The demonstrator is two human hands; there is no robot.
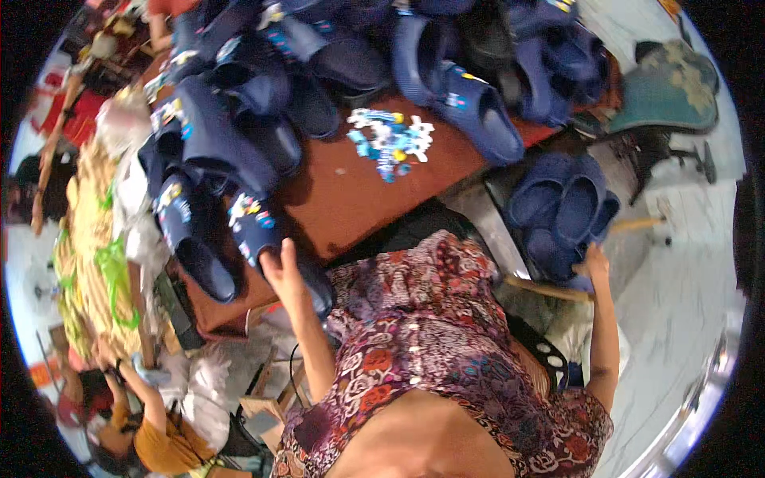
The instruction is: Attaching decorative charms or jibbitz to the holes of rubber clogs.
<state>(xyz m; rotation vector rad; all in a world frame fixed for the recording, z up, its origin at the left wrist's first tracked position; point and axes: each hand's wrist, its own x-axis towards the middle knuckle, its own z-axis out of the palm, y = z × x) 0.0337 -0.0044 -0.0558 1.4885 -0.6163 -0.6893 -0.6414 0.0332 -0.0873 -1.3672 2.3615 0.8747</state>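
Observation:
My left hand is closed around a navy clog at the near left edge of the table. Yellow, white and pink charms dot that clog's upper; part of its body is behind my fingers. Beside it lies another decorated clog. Far to the right, my right hand grips the near edge of a navy clog in a small pile of clogs that show no charms. Its fingertips are partly hidden. A loose heap of white, blue and yellow charms sits mid-table.
Many navy clogs are heaped along the far side of the brown table. A teal padded seat stands at the far right. At left are plastic bags and a green bag. Another person works at lower left.

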